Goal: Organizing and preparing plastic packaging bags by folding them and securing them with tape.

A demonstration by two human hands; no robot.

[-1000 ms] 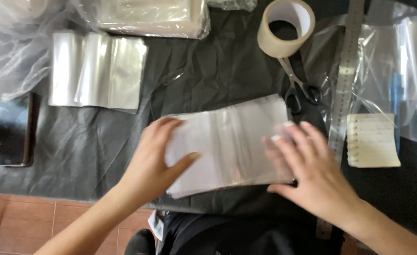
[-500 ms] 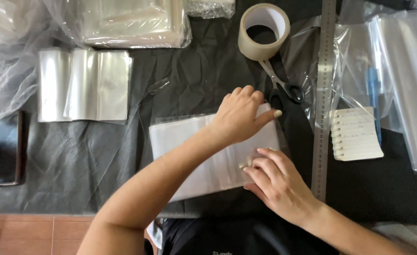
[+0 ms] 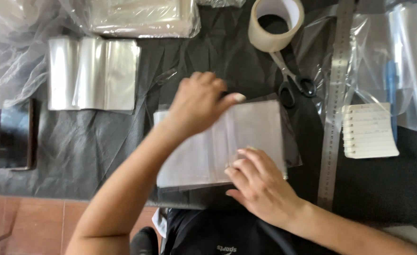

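Note:
A flat clear plastic packet with white sheets inside [image 3: 258, 127] lies on the black cloth [image 3: 100, 141] in front of me. My left hand [image 3: 199, 101] rests palm down across its upper left part, fingers together and pointing right, blurred by motion. My right hand [image 3: 258, 184] lies on the packet's lower right part, with its fingertips pressing on the plastic. Neither hand lifts the packet.
A stack of clear bags [image 3: 93, 73] lies at the left, a dark phone [image 3: 15, 134] at the far left. Wrapped packets [image 3: 142, 19] sit at the top. A tape roll [image 3: 275, 23], scissors [image 3: 293, 82], a metal ruler [image 3: 336, 94], a notepad [image 3: 369, 130] and loose plastic sheets [image 3: 407, 52] lie to the right.
My left hand swept from the packet's left side to its upper right, then back toward the upper left. My right hand stayed on the lower right part.

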